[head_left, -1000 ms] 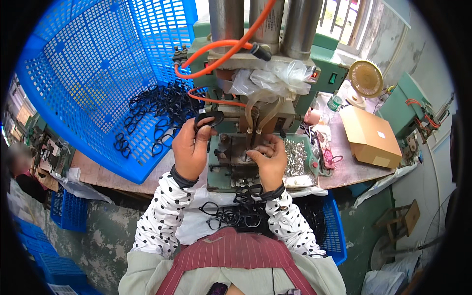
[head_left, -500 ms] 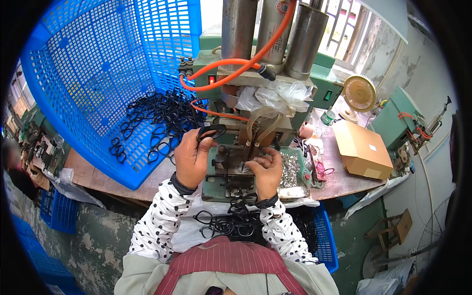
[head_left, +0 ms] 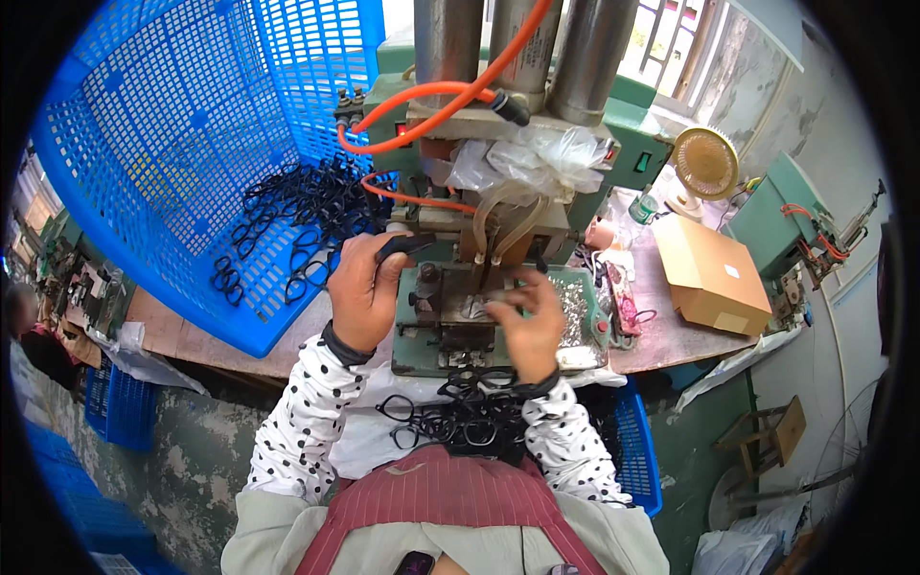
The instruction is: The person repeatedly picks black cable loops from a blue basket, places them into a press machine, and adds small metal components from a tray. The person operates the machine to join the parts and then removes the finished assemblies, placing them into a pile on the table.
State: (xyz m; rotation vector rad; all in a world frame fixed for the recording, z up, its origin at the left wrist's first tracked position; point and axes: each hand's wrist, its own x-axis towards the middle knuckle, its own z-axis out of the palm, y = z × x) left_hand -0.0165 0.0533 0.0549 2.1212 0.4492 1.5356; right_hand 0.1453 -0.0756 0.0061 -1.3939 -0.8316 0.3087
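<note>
Cluttered wooden workbench (head_left: pixel 671 335), green press (head_left: pixel 460 316), workshop

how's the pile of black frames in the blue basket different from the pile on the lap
The frames in the blue basket lie spread loosely over its tilted mesh wall, left of the green machine; the lap pile is bunched tight between the forearms, below the machine. The basket lot looks larger and more scattered. The left hand is nearer the basket lot, the right hand nearer the lap pile. Both are black eyeglass-shaped frames.
</note>
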